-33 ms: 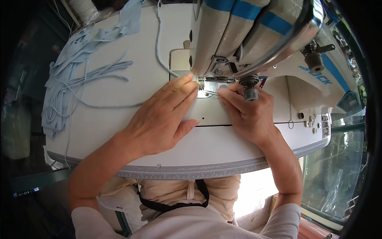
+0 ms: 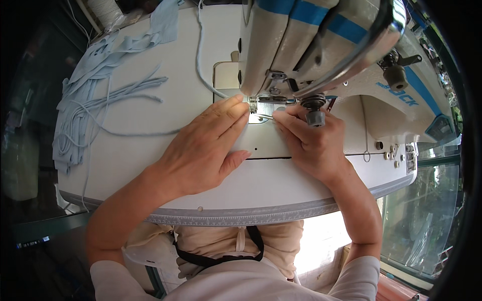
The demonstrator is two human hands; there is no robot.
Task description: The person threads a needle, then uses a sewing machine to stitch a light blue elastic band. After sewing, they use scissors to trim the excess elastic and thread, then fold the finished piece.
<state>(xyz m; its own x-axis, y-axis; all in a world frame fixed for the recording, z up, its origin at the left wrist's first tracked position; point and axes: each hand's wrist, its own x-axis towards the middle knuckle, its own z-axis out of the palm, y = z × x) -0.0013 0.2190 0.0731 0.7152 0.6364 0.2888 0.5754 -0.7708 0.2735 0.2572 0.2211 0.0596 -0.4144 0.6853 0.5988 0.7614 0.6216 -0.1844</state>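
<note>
My left hand (image 2: 201, 150) lies flat on the white sewing table (image 2: 150, 150), its fingertips touching the presser foot (image 2: 257, 106) of the white and blue sewing machine (image 2: 311, 45). My right hand (image 2: 311, 143) is just right of the foot, with its fingers pinched on a thin metal tool (image 2: 265, 116) that points at the needle area. A pale blue cord (image 2: 199, 55) runs from the table's far edge down to the foot. What lies under the foot is hidden by my fingers.
A heap of pale blue fabric strips and cords (image 2: 85, 110) lies on the table's left side, some hanging over its edge. A ruler strip (image 2: 241, 218) runs along the near edge. The machine's control panel (image 2: 409, 155) is at right.
</note>
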